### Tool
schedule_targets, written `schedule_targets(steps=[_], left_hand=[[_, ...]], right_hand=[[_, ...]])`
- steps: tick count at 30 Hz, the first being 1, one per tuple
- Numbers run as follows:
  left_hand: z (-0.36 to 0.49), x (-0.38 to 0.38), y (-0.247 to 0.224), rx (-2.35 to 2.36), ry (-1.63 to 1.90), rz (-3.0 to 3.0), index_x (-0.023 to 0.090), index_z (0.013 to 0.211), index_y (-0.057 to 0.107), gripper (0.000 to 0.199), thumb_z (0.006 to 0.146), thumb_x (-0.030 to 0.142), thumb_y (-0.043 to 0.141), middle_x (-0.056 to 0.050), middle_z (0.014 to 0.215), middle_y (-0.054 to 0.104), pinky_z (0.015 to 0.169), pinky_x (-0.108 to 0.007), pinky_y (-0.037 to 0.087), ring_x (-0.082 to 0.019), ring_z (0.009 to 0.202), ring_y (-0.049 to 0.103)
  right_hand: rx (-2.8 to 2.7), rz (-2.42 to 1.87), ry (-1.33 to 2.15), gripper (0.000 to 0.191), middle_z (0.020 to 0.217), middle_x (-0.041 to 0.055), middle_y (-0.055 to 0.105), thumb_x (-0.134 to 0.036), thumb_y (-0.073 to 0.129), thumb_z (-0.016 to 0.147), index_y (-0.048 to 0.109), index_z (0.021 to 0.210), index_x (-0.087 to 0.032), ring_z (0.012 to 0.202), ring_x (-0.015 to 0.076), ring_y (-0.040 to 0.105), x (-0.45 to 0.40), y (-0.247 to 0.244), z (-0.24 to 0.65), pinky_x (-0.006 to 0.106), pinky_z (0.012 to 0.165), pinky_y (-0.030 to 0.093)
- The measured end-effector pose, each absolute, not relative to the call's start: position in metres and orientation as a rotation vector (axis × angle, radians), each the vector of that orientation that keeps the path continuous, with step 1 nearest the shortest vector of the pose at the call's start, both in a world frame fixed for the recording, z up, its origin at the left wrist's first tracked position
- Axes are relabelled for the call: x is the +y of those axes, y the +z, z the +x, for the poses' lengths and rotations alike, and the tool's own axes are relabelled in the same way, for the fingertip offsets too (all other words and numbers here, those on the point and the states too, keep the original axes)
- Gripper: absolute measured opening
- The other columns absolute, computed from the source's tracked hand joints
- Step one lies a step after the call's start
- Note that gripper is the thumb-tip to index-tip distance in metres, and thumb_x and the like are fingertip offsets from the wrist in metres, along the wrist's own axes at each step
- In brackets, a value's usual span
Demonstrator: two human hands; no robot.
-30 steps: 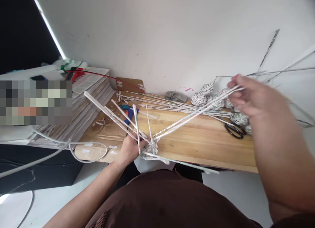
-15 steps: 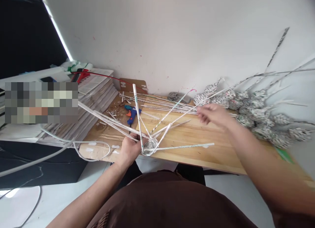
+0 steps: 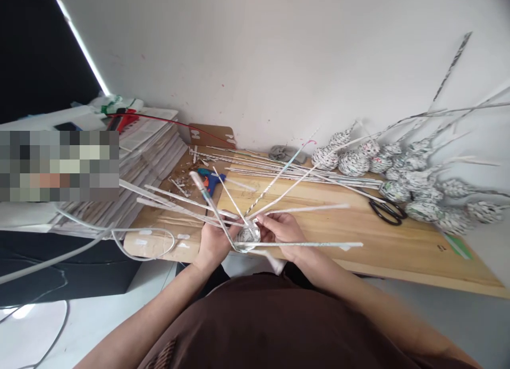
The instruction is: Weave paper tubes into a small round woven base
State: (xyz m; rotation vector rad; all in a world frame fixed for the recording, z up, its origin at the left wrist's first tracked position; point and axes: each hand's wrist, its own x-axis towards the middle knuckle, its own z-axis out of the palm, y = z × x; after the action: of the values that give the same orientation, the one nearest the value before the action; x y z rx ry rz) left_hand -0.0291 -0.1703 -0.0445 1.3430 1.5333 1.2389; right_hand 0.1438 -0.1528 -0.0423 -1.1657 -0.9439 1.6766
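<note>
A small round woven paper piece [image 3: 247, 235] sits at the table's near edge, with several long paper sticks fanning out from it. My left hand [image 3: 215, 242] grips its left side, fingers partly hidden behind the sticks. On the other side my right hand [image 3: 282, 232] pinches a paper stick close to the woven rim. One stick with a blue-green patterned surface [image 3: 311, 244] crosses over my right wrist and points right. Another stick [image 3: 209, 199] rises up and to the left.
Loose paper sticks [image 3: 258, 172], a blue glue gun [image 3: 215, 180] and black scissors [image 3: 387, 211] lie on the wooden table [image 3: 338, 254]. Woven paper pieces [image 3: 354, 162] crowd the right back. Stacked papers [image 3: 153, 151] stand left; a white cable [image 3: 143, 229] loops near the table's edge.
My right hand has come back left and down to the woven piece and now pinches a stick there. Several sticks have shifted, and the scissors have come into view.
</note>
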Motion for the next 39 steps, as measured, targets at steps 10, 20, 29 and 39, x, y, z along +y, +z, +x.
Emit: schedule_targets(steps=[10, 20, 29, 39], left_hand=[[-0.024, -0.173, -0.044, 1.429, 1.247, 1.345, 0.015, 0.076, 0.071, 0.02, 0.072, 0.034, 0.073, -0.002, 0.065, 0.07, 0.053, -0.023, 0.048, -0.015, 0.056, 0.062], [-0.023, -0.175, -0.041, 1.334, 1.193, 1.362, 0.016, 0.083, 0.074, 0.02, 0.072, 0.032, 0.073, -0.005, 0.074, 0.075, 0.06, -0.025, 0.054, -0.018, 0.065, 0.069], [-0.021, -0.177, -0.035, 1.472, 1.382, 1.425, 0.015, 0.08, 0.072, 0.018, 0.074, 0.032, 0.071, -0.005, 0.075, 0.075, 0.063, -0.026, 0.055, -0.019, 0.068, 0.07], [-0.021, -0.176, -0.043, 1.454, 1.363, 1.394, 0.016, 0.082, 0.074, 0.016, 0.074, 0.03, 0.071, -0.005, 0.077, 0.076, 0.066, -0.027, 0.056, -0.019, 0.07, 0.07]], right_hand=[[-1.213, -1.135, 1.318, 0.018, 0.07, 0.0003, 0.069, -0.035, 0.071, 0.074, 0.064, 0.082, -0.02, 0.061, 0.0145, 0.064, -0.149, -0.044, 0.146, 0.024, 0.058, 0.049], [-1.466, -1.269, 1.186, 0.025, 0.078, 0.0036, 0.071, -0.029, 0.059, 0.081, 0.066, 0.103, -0.019, 0.068, 0.0183, 0.067, -0.148, -0.039, 0.15, 0.029, 0.063, 0.053], [-1.378, -1.217, 1.294, 0.017, 0.078, 0.0006, 0.069, -0.032, 0.065, 0.082, 0.06, 0.094, -0.021, 0.06, 0.0135, 0.064, -0.165, -0.031, 0.152, 0.025, 0.055, 0.052], [-1.571, -1.102, 1.45, 0.037, 0.091, 0.0049, 0.068, -0.051, 0.052, 0.093, 0.071, 0.106, -0.022, 0.073, 0.0152, 0.064, -0.177, -0.022, 0.157, 0.028, 0.065, 0.055]])
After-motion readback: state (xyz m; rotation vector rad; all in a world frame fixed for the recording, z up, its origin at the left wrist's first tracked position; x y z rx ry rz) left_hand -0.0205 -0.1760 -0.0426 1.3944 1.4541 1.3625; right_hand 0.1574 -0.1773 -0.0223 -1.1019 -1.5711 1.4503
